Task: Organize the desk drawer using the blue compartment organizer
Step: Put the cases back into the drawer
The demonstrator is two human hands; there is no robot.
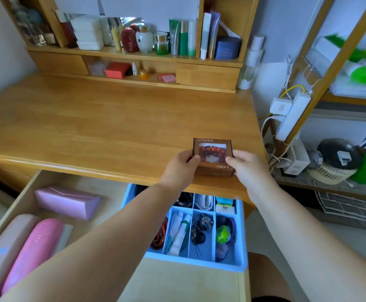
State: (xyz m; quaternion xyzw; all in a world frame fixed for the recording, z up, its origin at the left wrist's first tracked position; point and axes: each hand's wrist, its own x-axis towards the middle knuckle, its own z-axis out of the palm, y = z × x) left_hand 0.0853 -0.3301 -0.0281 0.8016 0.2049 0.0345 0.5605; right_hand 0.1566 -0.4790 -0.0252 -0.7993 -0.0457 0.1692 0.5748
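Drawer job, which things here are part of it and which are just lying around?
Part of the job: brown box held by left hand and right hand; blue organizer; open drawer; pink cases.

Lying about: shelf bottles; red box; power strip.

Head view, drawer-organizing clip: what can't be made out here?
- Blue organizer: its left compartments, covered by the left forearm.
- Its back row: partly under the desk edge.
- Brown box: small, blurred print; lower corners behind the left hand and right hand.
- Pink cases: cut by the frame edge.
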